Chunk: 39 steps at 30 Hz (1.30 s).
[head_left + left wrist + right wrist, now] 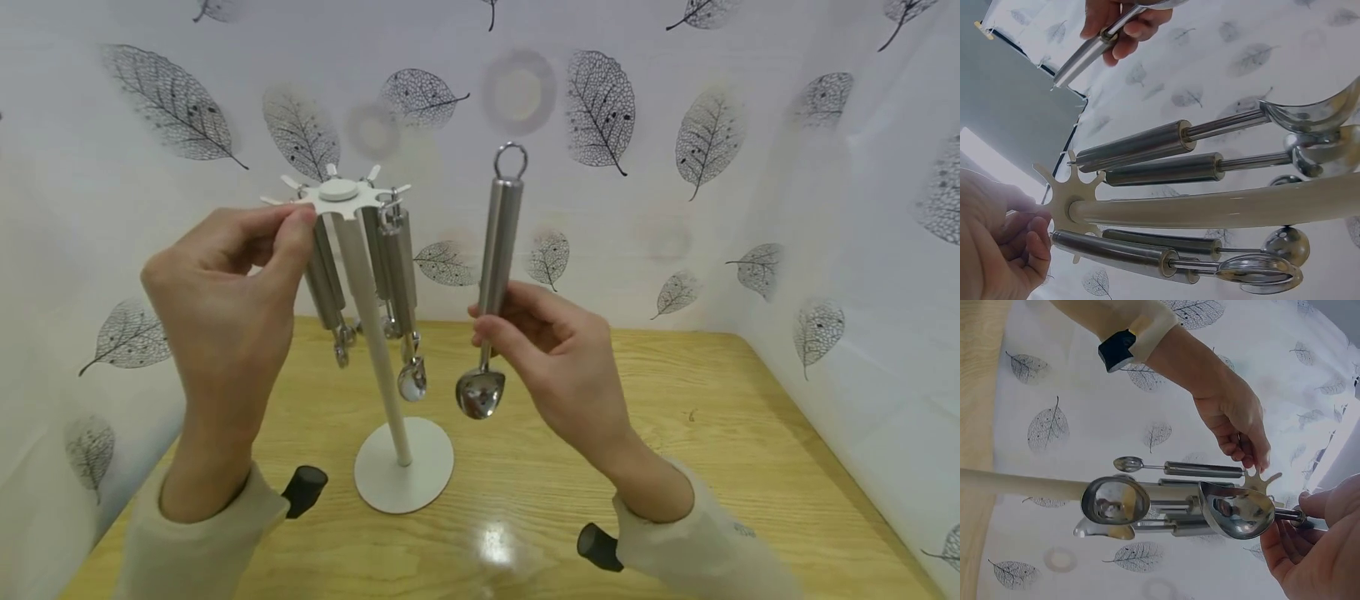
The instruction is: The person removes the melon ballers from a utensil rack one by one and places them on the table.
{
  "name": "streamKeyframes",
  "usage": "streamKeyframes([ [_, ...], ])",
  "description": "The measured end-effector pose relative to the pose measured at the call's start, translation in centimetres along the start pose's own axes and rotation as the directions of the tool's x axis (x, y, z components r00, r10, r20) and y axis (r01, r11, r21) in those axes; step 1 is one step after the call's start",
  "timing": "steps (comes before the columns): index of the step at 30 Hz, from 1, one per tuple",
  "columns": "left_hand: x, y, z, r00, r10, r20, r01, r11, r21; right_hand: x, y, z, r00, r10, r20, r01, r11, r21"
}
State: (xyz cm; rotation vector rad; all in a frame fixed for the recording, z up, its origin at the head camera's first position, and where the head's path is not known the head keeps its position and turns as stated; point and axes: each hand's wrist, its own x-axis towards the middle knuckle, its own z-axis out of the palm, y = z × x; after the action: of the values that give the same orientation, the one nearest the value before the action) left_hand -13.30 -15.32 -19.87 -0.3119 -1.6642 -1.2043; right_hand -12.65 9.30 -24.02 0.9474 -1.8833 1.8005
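A white utensil stand (pixel 375 342) has a star-shaped top with several prongs, from which several steel-handled scoops and spoons (pixel 397 271) hang by rings. My left hand (pixel 232 292) pinches a prong at the left of the star top (pixel 1063 203) between thumb and fingers. To the right of the stand, my right hand (pixel 573 375) grips an ice cream scoop (pixel 501 242) low on its handle. That scoop is apart from the stand, nearly upright, ring on top and bowl (pixel 1238 509) down.
The stand's round white base (pixel 431 479) rests on a light wooden table (pixel 675 433). White sheeting with a dark leaf pattern (pixel 600 108) surrounds the table at the back and sides. A black wrist-worn device (pixel 306 490) sits at each sleeve cuff.
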Motion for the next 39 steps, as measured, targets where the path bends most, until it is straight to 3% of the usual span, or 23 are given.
streamKeyframes([
  [16,0.0,-0.2,0.2,1.000,-0.007,-0.024,0.007,1.000,-0.011,-0.7,1.0,-6.4,0.980,0.060,-0.189,-0.083,0.990,-0.114],
  [24,0.0,-0.2,0.3,0.999,-0.023,-0.033,0.022,0.999,-0.022,-1.5,2.2,-8.7,0.964,0.099,-0.246,-0.129,0.986,-0.107],
  [32,0.0,-0.1,0.3,0.999,-0.031,-0.040,0.030,0.999,-0.036,-2.2,3.6,-9.6,0.954,0.162,-0.251,-0.196,0.974,-0.115],
  [39,0.0,-0.1,0.2,0.999,-0.026,-0.033,0.025,0.999,-0.034,-2.7,5.9,-9.3,0.952,0.236,-0.195,-0.268,0.950,-0.159],
])
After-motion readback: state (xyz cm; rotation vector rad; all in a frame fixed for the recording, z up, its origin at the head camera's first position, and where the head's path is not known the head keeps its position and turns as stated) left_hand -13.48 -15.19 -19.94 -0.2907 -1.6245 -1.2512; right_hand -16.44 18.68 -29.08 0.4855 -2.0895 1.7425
